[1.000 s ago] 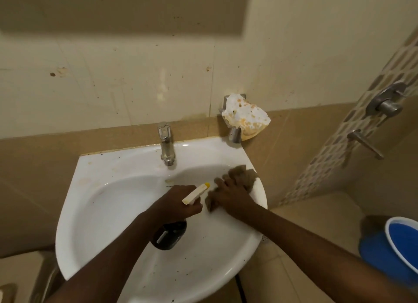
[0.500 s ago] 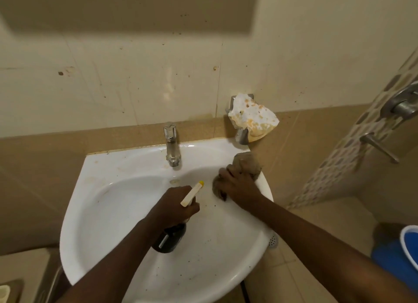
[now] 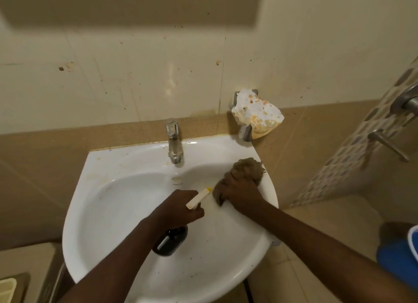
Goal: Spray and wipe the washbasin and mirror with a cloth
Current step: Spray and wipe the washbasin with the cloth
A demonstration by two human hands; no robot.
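1. Brown cloth (image 3: 248, 169) bunched on the right rim of the white washbasin (image 3: 95, 207), near the back corner; pressed there, apparently to scrub the rim's grime.
2. Right hand (image 3: 237, 193) on top of the cloth, fingers (image 3: 220, 195) curled down and clamped on its near edge, palm bearing down for wiping pressure.
3. Spray bottle (image 3: 170, 242), dark-bodied with a cream nozzle tipped yellow, hanging over the bowl, nozzle aimed toward the cloth; probably kept ready for the next squirt.
4. Left hand (image 3: 181, 209) wrapped round the bottle's neck, fingers closed on it; whether the trigger is pressed cannot be told.
5. Basin surface speckled with dark spots along the front and right; wiping judged to be at an early stage.
6. Chrome tap (image 3: 173, 142) at the back centre, untouched.
7. Wall-mounted soap dish (image 3: 257, 116), crusted white and orange, just beyond the basin's back right corner.
8. Mirror not clearly identifiable in view; that part of the job presumably still ahead.
9. Blue bucket (image 3: 398, 255) on the floor at far right, well apart.
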